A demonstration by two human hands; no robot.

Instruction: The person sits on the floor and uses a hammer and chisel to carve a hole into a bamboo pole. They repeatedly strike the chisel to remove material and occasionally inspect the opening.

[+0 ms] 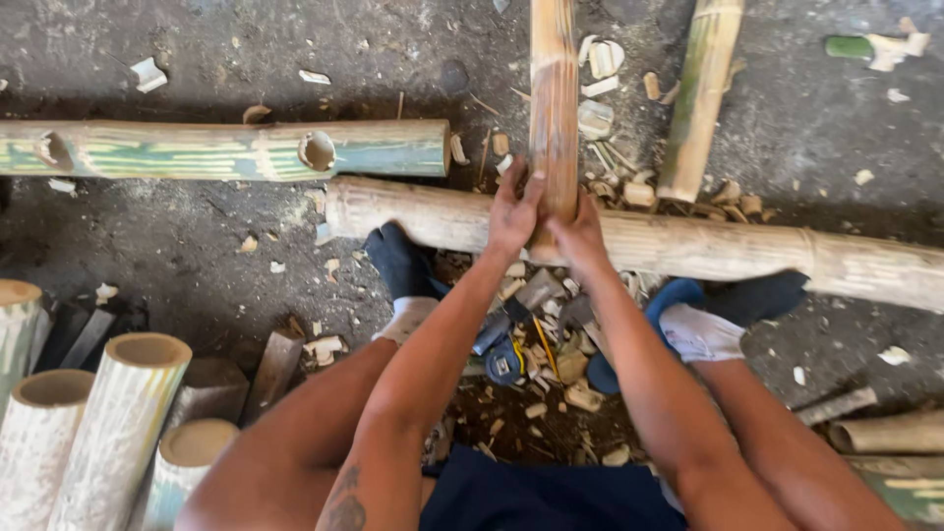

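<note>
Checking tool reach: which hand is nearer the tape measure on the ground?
Left. The left hand grips the upright bamboo pole almost directly above the tape measure; the right hand grips slightly farther right.

Single head view, looking steeply down (close) over lap, ground ahead

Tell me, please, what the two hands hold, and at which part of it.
Both the left hand and the right hand hold the upright tan bamboo pole at its lower end, above the pale horizontal bamboo pole.

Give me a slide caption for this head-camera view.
Both hands, left and right, grip a bamboo pole over a bamboo log amid wood chips.
</note>
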